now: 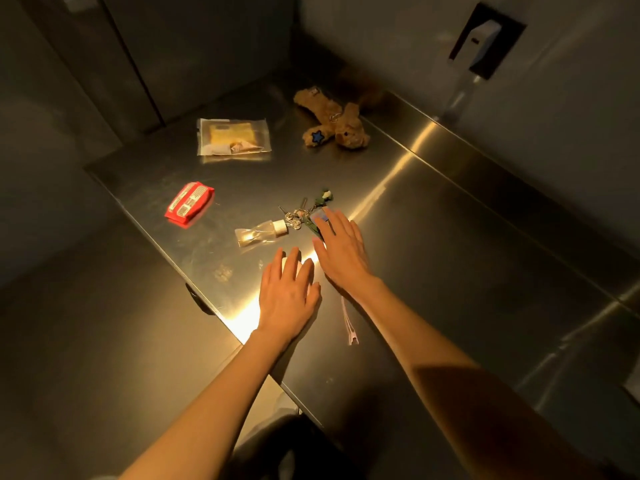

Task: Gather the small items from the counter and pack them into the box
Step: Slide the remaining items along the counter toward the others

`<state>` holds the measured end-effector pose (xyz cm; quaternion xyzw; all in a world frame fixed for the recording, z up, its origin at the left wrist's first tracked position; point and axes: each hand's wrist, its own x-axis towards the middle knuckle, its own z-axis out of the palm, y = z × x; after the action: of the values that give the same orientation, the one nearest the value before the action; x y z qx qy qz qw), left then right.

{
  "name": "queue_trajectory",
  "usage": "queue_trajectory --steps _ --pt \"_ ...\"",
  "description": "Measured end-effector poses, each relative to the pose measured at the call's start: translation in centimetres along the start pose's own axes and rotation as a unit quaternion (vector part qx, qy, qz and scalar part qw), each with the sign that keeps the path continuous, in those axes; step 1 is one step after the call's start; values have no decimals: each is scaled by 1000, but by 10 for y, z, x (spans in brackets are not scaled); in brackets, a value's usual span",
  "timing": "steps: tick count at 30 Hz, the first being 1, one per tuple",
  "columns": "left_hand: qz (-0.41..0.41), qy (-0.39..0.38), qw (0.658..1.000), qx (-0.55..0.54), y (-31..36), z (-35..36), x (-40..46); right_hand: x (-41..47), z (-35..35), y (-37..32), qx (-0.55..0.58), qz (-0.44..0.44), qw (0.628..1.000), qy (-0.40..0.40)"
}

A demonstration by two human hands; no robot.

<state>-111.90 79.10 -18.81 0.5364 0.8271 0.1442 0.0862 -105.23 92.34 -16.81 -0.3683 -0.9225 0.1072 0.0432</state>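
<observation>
Both hands flat on counter (pixel 433 209), fingers spread, gripping nothing: left hand (pixel 289 294) hides smth pale, right hand (pixel 341 254) covers part of keys (pixel 294 214). Box not visible.

Stainless steel counter (pixel 433 209), brushed and reflective, with glare along its near edge. Lying directly on it: a red packet (pixel 188 203), well left of the fingers; a clear bag (pixel 233 140) with yellow contents, far beyond them; a brown plush toy (pixel 334 119) at the back. A small clear bottle (pixel 258 233) lies on its side just beyond the left fingertips. A bunch of keys (pixel 298 214) lies just beside the right fingertips. A pink strip (pixel 349 323) lies between the wrists.
</observation>
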Motion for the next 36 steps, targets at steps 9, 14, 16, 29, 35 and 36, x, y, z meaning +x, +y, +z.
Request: queue_trajectory --steps 9,14,16,29,35,36 --pt "-10 -3 1000 -2 -30 -9 4 66 9 -14 -69 -45 996 -43" --pt "-8 -3 1000 -11 -30 -8 4 86 14 -9 -108 -14 992 -58" --pt "-10 -1 1000 -13 -31 -7 3 88 16 -4 -101 -9 993 -57" --pt "-13 7 1000 -12 -31 -5 4 63 23 11 -32 -21 998 40" --pt "-10 13 1000 -8 -32 -2 4 40 31 11 -41 -17 999 22" --pt "-9 15 1000 -7 -32 -2 3 35 32 11 -35 -15 999 20"
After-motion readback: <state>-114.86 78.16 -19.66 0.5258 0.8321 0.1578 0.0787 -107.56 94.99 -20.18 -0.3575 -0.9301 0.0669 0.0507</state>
